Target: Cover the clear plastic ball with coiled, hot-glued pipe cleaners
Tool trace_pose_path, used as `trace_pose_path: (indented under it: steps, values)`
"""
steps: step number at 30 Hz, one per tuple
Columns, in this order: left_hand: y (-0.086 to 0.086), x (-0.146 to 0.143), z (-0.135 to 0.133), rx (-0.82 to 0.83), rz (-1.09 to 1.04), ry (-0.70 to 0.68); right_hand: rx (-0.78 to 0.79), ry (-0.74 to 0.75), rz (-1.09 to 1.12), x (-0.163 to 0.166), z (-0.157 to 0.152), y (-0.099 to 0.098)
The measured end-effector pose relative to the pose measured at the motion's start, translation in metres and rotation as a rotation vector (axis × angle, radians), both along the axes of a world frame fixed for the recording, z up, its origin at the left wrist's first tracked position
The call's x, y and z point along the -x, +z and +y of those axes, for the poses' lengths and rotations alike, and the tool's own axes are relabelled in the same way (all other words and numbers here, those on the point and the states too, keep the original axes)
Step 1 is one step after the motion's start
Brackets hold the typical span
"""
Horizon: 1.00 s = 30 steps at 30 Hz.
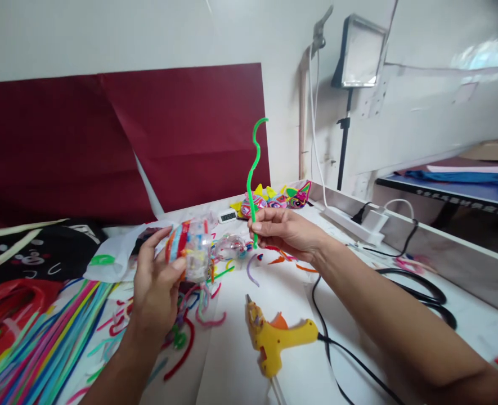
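Observation:
My left hand (158,281) is closed around a clear plastic bottle (198,253) that has red, blue and yellow bands on its near end. Between the thumb and fingers of my right hand (285,230) stands a wavy green pipe cleaner (252,169), pinched near its lower end and pointing up. The bottle and the pipe cleaner are apart. Below my right hand, a yellow hot glue gun (280,340) lies on white paper (227,365), with a glue stick in its rear. Bent pipe cleaner pieces (185,349) are scattered beneath my left hand.
A bundle of coloured pipe cleaners (63,337) lies at the left, near a black bag (41,253). Colourful fish-like crafts (274,199) and a small digital timer (227,216) sit at the back. A power strip (354,225) and black cables (421,292) lie at the right.

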<state>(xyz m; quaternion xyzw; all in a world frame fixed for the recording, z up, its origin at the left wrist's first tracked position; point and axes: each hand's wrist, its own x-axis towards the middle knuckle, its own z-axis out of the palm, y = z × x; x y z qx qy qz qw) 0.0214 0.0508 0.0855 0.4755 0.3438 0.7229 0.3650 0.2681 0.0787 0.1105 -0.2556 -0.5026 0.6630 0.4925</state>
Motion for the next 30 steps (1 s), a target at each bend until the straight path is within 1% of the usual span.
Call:
trace_pose_path:
  steps: [4,8,11,14,17,20,23,25,26,27,30]
  values:
    - [0.002,-0.015,0.007,-0.076,0.068,-0.007,-0.049,-0.007,0.014,0.003,-0.009,0.004]
    - [0.010,-0.032,0.006,-0.077,0.067,-0.020,-0.151,-0.051,0.001,0.005,-0.019,0.008]
    - [0.016,-0.041,0.003,-0.106,0.147,-0.008,-0.217,-0.099,-0.002,0.005,-0.027,0.011]
    - [0.017,-0.043,0.003,-0.156,0.222,-0.003,-0.258,-0.143,0.027,0.007,-0.034,0.014]
    - [0.015,-0.041,0.003,-0.157,0.203,-0.018,-0.272,-0.179,0.046,0.011,-0.039,0.014]
    - [0.014,-0.039,0.001,-0.108,0.174,-0.049,-0.277,-0.228,0.068,0.014,-0.041,0.013]
    - [0.015,-0.039,-0.003,-0.039,0.041,-0.107,-0.271,-0.247,0.106,0.016,-0.041,0.012]
    - [0.016,-0.039,-0.005,-0.044,-0.001,-0.113,-0.255,-0.237,0.113,0.017,-0.041,0.012]
    - [0.016,-0.039,-0.006,-0.066,0.054,-0.086,-0.246,-0.233,0.113,0.016,-0.040,0.012]
    - [0.016,-0.038,-0.006,-0.095,0.162,-0.038,-0.240,-0.230,0.114,0.016,-0.040,0.012]
    - [0.014,-0.035,-0.006,-0.191,0.565,0.129,-0.238,-0.233,0.119,0.016,-0.039,0.010]
